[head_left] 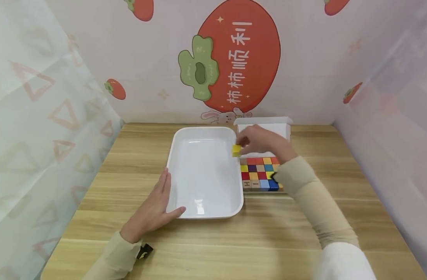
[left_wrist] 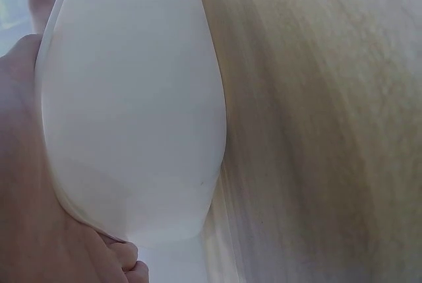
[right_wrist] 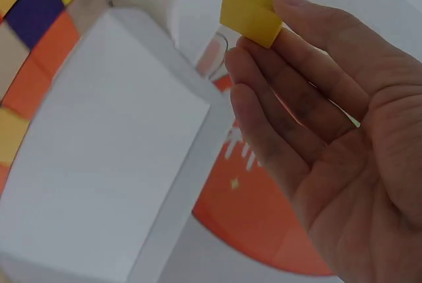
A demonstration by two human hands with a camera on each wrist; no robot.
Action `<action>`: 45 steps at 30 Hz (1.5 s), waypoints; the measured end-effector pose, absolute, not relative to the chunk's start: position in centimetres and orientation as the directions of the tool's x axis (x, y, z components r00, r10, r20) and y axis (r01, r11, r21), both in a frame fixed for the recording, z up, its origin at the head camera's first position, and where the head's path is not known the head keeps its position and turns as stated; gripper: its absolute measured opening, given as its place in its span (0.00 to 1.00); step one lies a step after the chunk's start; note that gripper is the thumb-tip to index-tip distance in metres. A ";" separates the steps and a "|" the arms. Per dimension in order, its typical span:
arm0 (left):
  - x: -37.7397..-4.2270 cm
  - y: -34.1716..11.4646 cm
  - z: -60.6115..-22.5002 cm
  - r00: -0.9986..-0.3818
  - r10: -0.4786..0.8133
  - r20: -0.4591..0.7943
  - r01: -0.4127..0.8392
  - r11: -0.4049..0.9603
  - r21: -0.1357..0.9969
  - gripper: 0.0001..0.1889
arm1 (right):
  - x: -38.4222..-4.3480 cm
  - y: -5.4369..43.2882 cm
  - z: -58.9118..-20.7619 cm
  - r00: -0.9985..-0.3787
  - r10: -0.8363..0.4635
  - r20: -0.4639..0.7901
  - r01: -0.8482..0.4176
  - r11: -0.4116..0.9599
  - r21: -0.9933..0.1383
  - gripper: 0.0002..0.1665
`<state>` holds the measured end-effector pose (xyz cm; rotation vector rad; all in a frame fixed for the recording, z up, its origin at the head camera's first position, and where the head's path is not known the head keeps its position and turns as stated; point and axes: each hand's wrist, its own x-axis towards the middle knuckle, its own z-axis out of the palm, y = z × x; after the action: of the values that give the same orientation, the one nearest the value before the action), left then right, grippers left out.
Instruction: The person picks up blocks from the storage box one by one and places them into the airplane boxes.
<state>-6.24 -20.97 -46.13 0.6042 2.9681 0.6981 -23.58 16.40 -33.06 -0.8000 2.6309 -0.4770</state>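
Between thumb and fingertips, my right hand (head_left: 257, 139) pinches a yellow cube block (head_left: 236, 151), held up near the right rim of the white tray (head_left: 203, 216). In the right wrist view the yellow block (right_wrist: 260, 6) shows clear of the box, with the lower fingers loosely bent. My left hand (head_left: 154, 208) rests against the tray's near left corner, fingers fairly straight along the side and thumb at the front rim. Coloured wooden blocks (head_left: 253, 175) lie in rows inside an opened white box (head_left: 264, 134) right of the tray; the right forearm hides part of them.
The wooden table (head_left: 213, 249) carries both tray and box. A patterned backdrop (head_left: 304, 77) stands behind, with side cloths (head_left: 35, 136) at left and right. The box's raised lid leans up at the back.
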 end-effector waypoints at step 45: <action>-6.2 -21.0 -46.4 -0.923 0.378 0.064 0.368 0.826 0.427 0.63 | -13.6 32.1 -42.3 -0.906 -0.417 -0.081 -0.369 0.867 -0.336 0.19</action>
<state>-6.21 -21.04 -46.40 0.6091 2.9797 0.6901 -13.56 32.11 -42.34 -0.6112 2.8885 -0.4759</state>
